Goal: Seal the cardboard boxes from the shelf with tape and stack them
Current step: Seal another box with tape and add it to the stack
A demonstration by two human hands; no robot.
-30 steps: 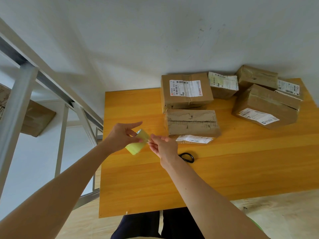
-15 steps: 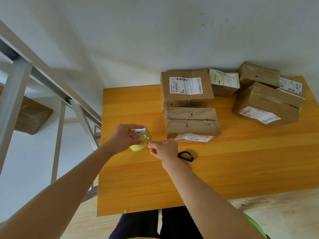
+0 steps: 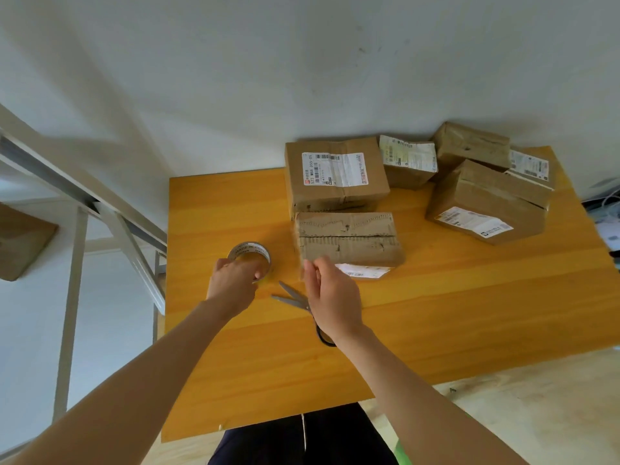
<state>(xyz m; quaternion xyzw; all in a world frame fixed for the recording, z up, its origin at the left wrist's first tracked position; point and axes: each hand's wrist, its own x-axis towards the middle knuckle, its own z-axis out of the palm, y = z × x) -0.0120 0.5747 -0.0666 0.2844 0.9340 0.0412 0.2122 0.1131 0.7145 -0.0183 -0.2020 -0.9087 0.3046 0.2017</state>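
A roll of clear yellowish tape (image 3: 251, 256) is gripped by my left hand (image 3: 233, 284) just above the orange table (image 3: 453, 307). My right hand (image 3: 330, 295) hovers to its right, thumb and fingertips pinched together at the front left corner of the nearest cardboard box (image 3: 349, 239). It seems to hold the tape's loose end, but the clear strip itself is hard to make out. That box has a torn, ragged top with a seam across it. Behind it stands a labelled box (image 3: 335, 174).
Scissors (image 3: 291, 296) lie on the table between my hands, handles under my right wrist. Several more boxes (image 3: 486, 203) cluster at the table's back right. A metal shelf frame (image 3: 75, 263) stands left, with a box (image 3: 20, 241) on it. A wall backs the table.
My hands have moved apart and forward: the left carried the roll lower toward the table, the right drew away to the nearest box's corner. The scissors' blades are now uncovered.
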